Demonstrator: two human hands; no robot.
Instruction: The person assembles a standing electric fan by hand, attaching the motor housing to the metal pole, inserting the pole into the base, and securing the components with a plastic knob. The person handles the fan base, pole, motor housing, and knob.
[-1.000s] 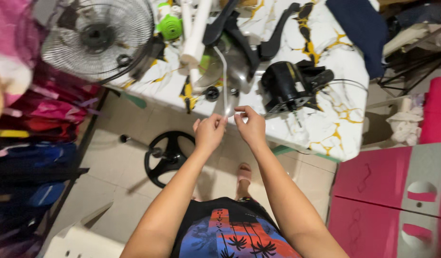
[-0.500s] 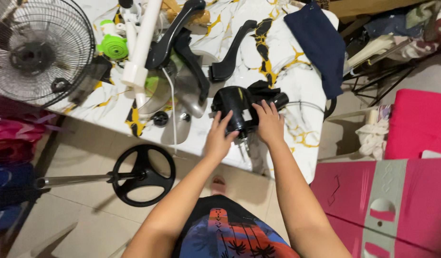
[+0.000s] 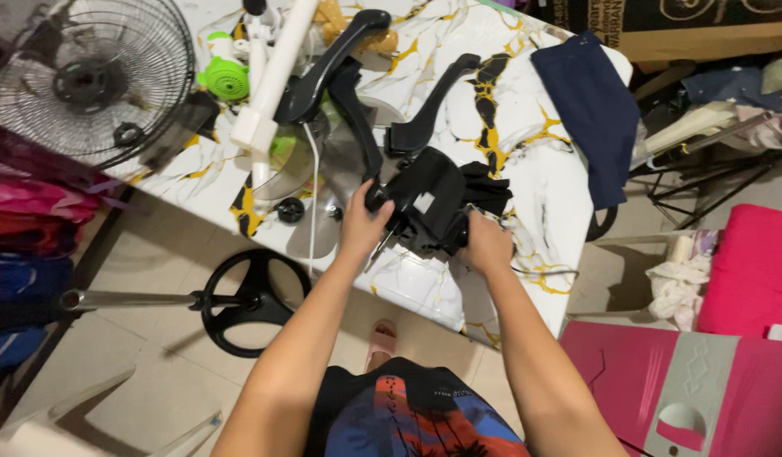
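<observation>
A black fan motor housing (image 3: 432, 203) is lifted a little off the white marble-patterned table (image 3: 543, 178). My left hand (image 3: 362, 222) grips its left side and my right hand (image 3: 484, 241) grips its right lower side. A thin wire runs from the housing over the table's near edge. Just left of my left hand lie clear fan blades (image 3: 319, 169), a small black knob (image 3: 290, 209) and a white cord.
On the table lie black curved plastic parts (image 3: 425, 110), a white tube (image 3: 277, 76), a green cap (image 3: 224, 79) and a dark blue cloth (image 3: 590, 101). A wire fan guard (image 3: 86, 80) leans at left. A black round base with pole (image 3: 247, 300) lies on the floor. Pink furniture (image 3: 704, 381) stands at right.
Both hands went from holding a thin cord near the table edge to the black motor housing, then closed on it, tilted it and raised it off the table.
</observation>
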